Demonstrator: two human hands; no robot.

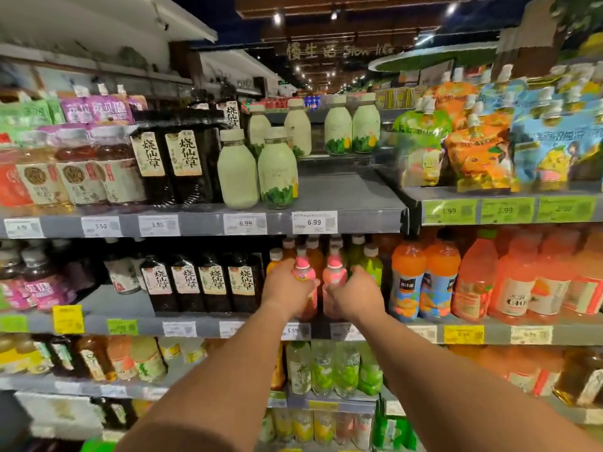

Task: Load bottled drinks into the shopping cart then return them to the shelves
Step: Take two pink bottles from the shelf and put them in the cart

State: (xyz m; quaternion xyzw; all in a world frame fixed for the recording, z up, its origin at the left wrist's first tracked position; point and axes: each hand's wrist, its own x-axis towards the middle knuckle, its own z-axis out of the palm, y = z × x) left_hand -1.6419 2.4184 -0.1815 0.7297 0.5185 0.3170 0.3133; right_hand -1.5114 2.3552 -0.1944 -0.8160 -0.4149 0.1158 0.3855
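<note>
Pink bottles [334,282] above "5.59" tag [292,331]

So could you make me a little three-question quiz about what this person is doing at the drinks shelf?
1. True or false: each hand grips a pink bottle.
2. Which drinks stand directly left of the left hand? A) dark bottles B) orange bottles C) pouches
3. Fill in: the price tag above the hands reads ____.

Key:
1. True. The left hand holds the left pink bottle and the right hand holds the right pink bottle, both at the middle shelf.
2. A, the dark bottles.
3. 6.99
</note>
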